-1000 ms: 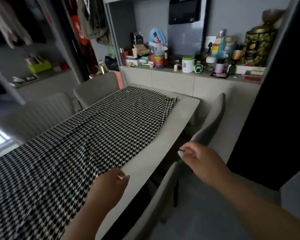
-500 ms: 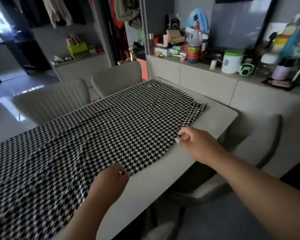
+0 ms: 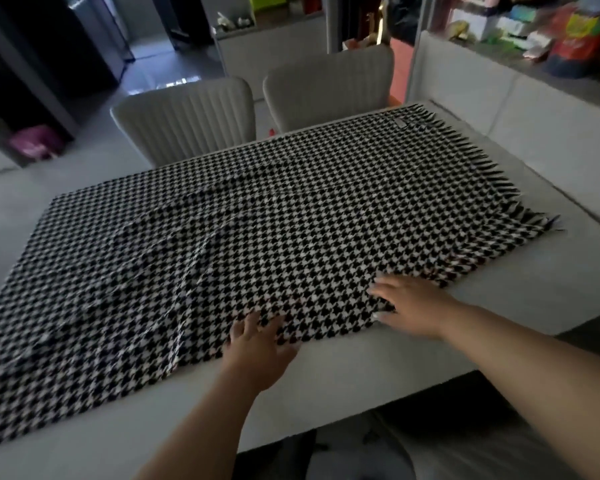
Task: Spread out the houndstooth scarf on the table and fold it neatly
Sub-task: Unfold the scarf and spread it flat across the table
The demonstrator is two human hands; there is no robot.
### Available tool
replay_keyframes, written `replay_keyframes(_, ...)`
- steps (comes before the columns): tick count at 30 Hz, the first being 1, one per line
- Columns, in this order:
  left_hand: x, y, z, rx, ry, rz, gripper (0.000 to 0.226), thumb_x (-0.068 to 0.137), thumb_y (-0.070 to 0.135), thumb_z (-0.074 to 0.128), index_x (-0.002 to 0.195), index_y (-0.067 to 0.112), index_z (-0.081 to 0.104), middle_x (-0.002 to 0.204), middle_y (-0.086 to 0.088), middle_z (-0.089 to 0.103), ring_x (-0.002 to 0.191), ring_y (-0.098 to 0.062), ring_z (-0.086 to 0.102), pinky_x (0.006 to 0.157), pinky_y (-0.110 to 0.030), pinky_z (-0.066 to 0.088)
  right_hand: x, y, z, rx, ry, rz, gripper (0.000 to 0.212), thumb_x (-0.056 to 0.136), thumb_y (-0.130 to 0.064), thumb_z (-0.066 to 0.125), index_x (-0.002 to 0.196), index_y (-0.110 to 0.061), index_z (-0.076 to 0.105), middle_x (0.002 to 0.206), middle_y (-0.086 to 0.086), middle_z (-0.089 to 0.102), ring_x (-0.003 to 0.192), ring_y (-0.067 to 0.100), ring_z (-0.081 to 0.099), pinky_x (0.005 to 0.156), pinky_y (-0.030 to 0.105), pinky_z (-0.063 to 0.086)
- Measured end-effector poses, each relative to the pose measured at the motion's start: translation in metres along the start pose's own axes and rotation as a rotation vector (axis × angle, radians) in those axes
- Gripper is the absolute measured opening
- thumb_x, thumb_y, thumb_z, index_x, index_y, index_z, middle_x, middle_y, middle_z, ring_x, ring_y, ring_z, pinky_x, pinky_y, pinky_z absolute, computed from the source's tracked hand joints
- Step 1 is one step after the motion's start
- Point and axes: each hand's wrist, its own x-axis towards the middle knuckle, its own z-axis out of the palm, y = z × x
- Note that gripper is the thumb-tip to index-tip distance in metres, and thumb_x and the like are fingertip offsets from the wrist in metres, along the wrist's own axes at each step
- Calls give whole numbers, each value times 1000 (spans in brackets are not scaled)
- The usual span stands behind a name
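Houndstooth scarf (image 3: 291, 216): woven black-and-white check, soft, rectangular, with a fringed right end; lies spread across the smooth pale table (image 3: 378, 382), rumpled with shallow creases toward the left. Left hand (image 3: 257, 355) flat, fingers splayed, fingertips on the scarf's near edge. Right hand (image 3: 413, 306) also flat and open, pressing the near edge further right. Hands apart, neither gripping. Two ribbed pale chairs (image 3: 187, 116) stand behind the table.

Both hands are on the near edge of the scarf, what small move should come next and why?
Probably sweep the left hand leftward over the scarf to flatten it. Both hands lie flat and open on its near edge, the right hand toward the fringe, and wrinkles show left of centre, so it isn't yet smooth enough to fold.
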Motion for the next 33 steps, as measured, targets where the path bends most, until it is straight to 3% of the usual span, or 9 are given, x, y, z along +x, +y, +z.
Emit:
replay_keyframes(4,-17,23,13,56,53,39,67,85,71,36,145,43,25,155,0,19,140,-33,17,109,-48,33,10,23,15,-193,-21,-63,54,97,-53,33,144,-28,34,154,-4,28,139,17,30,113,33,24)
replay_keyframes(6,-22,32,15,41,54,72,62,85,71,36,140,43,33,147,2,30,134,-27,28,104,-43,39,6,36,16,-296,66,-71,46,95,-56,29,124,-28,52,127,-7,52,117,13,49,104,32,33)
replay_keyframes(9,-23,26,8,-47,99,3,55,89,66,37,137,41,39,143,2,35,131,-25,34,102,-44,41,9,41,11,-281,108,-47,45,95,-57,25,100,-26,56,98,-8,56,94,12,54,95,30,37)
replay_keyframes(11,-22,16,3,-26,113,-102,53,91,64,35,139,42,36,144,1,33,132,-28,31,100,-44,41,15,43,14,-188,122,-48,48,95,-56,29,113,-21,55,106,-5,54,103,15,52,85,28,39)
replay_keyframes(15,-16,33,0,6,110,-98,49,93,60,37,132,33,46,135,-3,43,125,-26,38,93,-40,45,14,56,12,16,49,12,56,95,-55,33,140,-21,38,144,1,36,131,18,36,99,31,39)
replay_keyframes(22,21,160,15,-41,127,327,46,97,46,39,137,25,44,141,2,39,131,-19,33,105,-38,38,11,127,-11,-46,75,201,65,94,-60,24,143,-18,32,146,3,38,133,20,37,106,36,32)
replay_keyframes(29,32,262,38,68,115,497,52,94,47,43,140,24,38,142,1,37,131,-20,32,108,-36,31,-24,211,-19,-127,107,520,63,97,-56,20,110,-15,66,115,5,63,104,22,55,87,29,40)
replay_keyframes(31,36,280,41,122,126,523,51,93,48,42,137,24,40,142,1,36,131,-21,30,107,-37,29,-24,223,-25,-214,206,491,61,97,-53,22,111,-12,66,119,7,60,110,25,52,91,33,39)
replay_keyframes(33,38,297,47,175,111,577,52,92,50,43,138,25,39,143,1,33,132,-22,28,108,-38,27,-20,232,-27,-195,213,353,59,97,-54,25,131,-14,52,138,8,47,128,25,40,103,37,32)
